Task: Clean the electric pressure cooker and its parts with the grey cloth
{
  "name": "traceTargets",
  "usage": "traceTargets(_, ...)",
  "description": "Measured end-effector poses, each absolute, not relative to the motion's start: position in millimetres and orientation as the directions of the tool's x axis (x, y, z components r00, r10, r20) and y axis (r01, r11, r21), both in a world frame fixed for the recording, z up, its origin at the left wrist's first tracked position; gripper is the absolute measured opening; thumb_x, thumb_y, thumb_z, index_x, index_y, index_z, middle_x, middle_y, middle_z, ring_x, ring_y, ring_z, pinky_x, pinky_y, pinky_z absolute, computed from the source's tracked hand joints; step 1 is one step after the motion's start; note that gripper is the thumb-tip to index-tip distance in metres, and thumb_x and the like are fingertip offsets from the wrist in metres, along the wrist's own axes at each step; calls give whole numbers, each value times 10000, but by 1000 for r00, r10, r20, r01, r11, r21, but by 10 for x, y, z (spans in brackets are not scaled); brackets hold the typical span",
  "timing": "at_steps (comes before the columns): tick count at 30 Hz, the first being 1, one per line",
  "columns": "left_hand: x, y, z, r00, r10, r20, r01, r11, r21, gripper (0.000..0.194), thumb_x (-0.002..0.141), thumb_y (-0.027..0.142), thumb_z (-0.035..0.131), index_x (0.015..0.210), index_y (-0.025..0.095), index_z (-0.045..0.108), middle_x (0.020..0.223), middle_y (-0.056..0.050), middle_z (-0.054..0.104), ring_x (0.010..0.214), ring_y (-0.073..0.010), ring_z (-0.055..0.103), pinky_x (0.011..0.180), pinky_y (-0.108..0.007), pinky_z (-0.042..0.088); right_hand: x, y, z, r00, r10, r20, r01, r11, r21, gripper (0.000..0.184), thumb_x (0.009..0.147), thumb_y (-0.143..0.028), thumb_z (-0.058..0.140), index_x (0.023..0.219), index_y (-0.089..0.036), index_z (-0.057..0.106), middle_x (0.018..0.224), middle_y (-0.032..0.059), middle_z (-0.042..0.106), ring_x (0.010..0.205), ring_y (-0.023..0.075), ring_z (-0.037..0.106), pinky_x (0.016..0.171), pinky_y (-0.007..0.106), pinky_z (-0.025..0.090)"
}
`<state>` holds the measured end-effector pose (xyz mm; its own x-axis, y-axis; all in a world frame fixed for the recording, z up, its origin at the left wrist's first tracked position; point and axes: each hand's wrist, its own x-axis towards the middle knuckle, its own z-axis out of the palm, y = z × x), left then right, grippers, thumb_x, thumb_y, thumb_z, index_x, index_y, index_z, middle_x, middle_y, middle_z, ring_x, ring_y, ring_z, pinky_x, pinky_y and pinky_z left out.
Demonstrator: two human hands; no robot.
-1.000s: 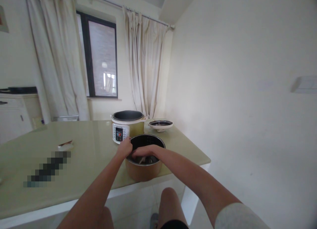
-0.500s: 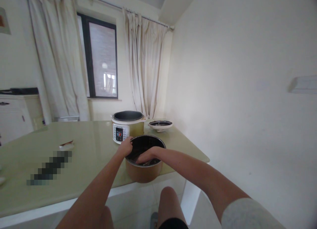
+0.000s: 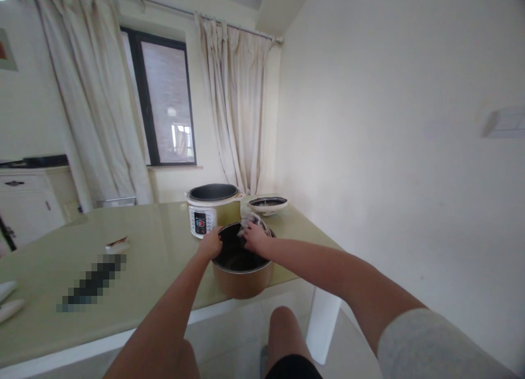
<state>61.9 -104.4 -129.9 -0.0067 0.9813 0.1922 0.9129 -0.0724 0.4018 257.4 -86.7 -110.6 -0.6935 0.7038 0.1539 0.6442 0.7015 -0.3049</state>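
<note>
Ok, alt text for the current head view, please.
The left hand grips the rim of a brown pot while the right hand holds a crumpled cloth at its far edge; a cooker stands behind.

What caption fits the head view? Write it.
Left hand on pot, right hand holding cloth at its rim, open cooker behind.

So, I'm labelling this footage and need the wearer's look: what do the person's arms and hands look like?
Left hand and right hand are bare, without gloves. A plain light-grey short sleeve covers the upper right arm; no left sleeve shows.
</note>
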Motion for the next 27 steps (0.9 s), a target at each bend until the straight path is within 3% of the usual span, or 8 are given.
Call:
traceTargets(5,637,-1032,-1278,40,984,176,935,-99,339,515,904,61,536,1389,171,667,1317,-179,760,1232,-309,721,1041,-379,535,2701,-752,-783,-898,437,55,440,897,47,183,853,-87,662,767,-230,738,1272,44,752,1310,259,558,1189,495,375)
traceTargets(8,638,-1041,-1268,48,984,173,937,-104,334,528,944,78,494,1431,209,649,1382,-151,739,1263,-290,707,1052,-369,533,2804,-836,-724,-873,487,27,473,832,290,94,843,-165,736,901,-216,791,1405,102,677,1352,329,512,1124,538,417)
traceTargets(11,632,-1065,-1259,31,985,168,937,-87,338,558,969,106,468,1498,216,607,1429,-144,715,1279,-298,699,1062,-385,535,2888,-987,-737,-770,637,16,583,695,421,310,718,-309,885,999,-199,816,1384,171,674,1306,394,552,1012,517,509)
traceTargets(17,655,-1106,-1239,17,987,161,943,-70,325,526,974,107,457,1469,167,627,1413,-173,715,1255,-315,708,1052,-404,544,3132,-1272,-586,-644,765,-29,716,615,332,506,741,-651,820,962,-196,839,1037,151,780,956,339,725,757,406,577)
traceTargets(20,682,-1107,-1241,13,986,168,943,-68,326,525,974,94,454,1468,150,621,1421,-181,708,1275,-311,697,1062,-393,533,3330,-1361,-492,-633,774,-8,762,624,173,600,875,-772,647,878,-205,843,968,142,769,990,331,711,814,412,567)
traceTargets(22,696,-1103,-1247,3,985,174,942,-61,329,520,971,87,448,1455,149,627,1412,-185,712,1279,-313,695,1060,-396,532,3442,-1388,-499,-623,781,42,783,622,26,612,965,-754,552,846,-225,837,966,134,766,1132,344,665,948,445,538)
traceTargets(24,703,-1099,-1252,-5,983,181,942,-56,331,516,961,86,458,1440,160,635,1397,-182,721,1269,-314,701,1052,-399,535,3515,-1380,-563,-605,792,85,788,610,-78,496,998,-674,579,909,-257,831,985,104,769,1185,329,636,999,446,516)
traceTargets(27,696,-1097,-1247,-6,982,191,942,-58,331,526,934,95,506,1431,201,640,1381,-156,734,1254,-304,710,1050,-393,535,3556,-1291,-682,-553,825,115,817,564,-123,377,928,-575,741,1133,-261,777,1009,75,760,1036,288,683,851,370,551)
